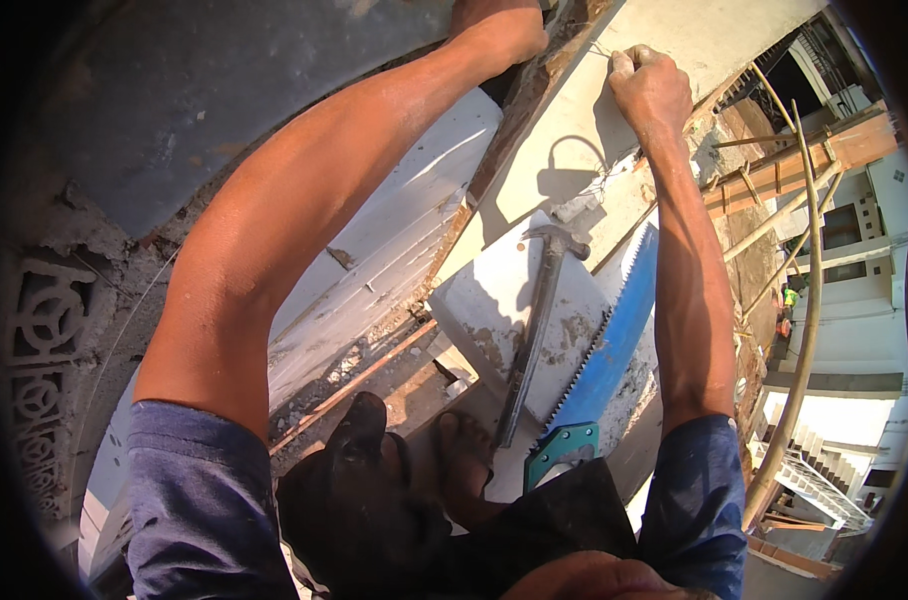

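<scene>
Biggest thing first: a pale slanted board (564, 130) runs up toward 12 o'clock, with a dark wooden batten (534, 90) along its left edge. Both arms are stretched up to it.

The left hand (499, 25) is pressed on the batten at about 12 o'clock; its fingers are mostly cut off by the frame edge, so whether they're clamped or just resting can't be told.

The right hand (649, 85), at roughly 1 o'clock, is closed, fingers pinched together on a thin wire (599, 50) that is stretched across to the batten.

Lower down, near the centre, a white block (484, 310) is serving as a sort of counter. A blue handsaw (614, 340) with a teal handle is laid on it at 5 o'clock, and a claw hammer (539, 300) just beside it, neither being touched.

Looks like the tie-off stage: the wire is being tensioned against the batten. The next bit would probably call for keeping it taut while it gets wrapped or twisted fast, with the batten braced by the other hand.
</scene>
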Demonstrator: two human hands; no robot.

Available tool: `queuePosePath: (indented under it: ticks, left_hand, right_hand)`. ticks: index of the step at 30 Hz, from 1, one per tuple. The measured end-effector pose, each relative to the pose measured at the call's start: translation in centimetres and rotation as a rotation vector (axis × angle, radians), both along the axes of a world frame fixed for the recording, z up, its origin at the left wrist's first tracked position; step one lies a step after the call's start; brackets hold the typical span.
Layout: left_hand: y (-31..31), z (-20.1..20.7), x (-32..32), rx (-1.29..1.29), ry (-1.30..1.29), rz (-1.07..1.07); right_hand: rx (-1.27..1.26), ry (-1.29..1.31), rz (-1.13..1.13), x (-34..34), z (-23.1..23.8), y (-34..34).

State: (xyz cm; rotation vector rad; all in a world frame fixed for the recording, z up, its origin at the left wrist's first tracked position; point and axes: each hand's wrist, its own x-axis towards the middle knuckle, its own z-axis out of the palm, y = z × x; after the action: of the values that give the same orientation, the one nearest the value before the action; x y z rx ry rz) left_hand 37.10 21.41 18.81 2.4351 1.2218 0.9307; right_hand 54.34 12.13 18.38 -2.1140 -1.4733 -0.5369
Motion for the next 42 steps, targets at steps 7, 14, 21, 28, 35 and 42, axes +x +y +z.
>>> queuePosePath:
  ticks: [7, 14, 21, 28, 35, 42]
  left_hand:
    - [1.2, -0.4, 1.4, 0.011, -0.077, 0.106]
    - [-0.4, -0.2, -1.6, 0.143, 0.17, -0.073]
    - [0.8, -1.0, -0.3, 0.15, 0.072, -0.009]
    - [1.4, -1.7, 0.0, 0.182, -0.001, -0.019]
    - [-3.7, -3.0, -1.9, 0.699, -0.212, 0.03]
    - [-6.9, -7.2, -2.8, -0.452, -0.329, -0.024]
  right_hand:
    - [-0.038, 0.122, 0.043, 0.5, 0.0, -1.5]
    - [-0.011, 0.143, 0.099, 1.6, -1.0, -2.3]
    - [-0.059, 0.279, 0.073, 1.1, 0.0, -2.9]
    - [-0.072, 0.299, 0.149, -1.8, -0.3, -4.3]
    - [-0.272, 0.162, 0.248, -6.5, 1.9, -2.4]
    - [-0.584, -0.36, 0.302, -7.6, 6.7, 4.6]
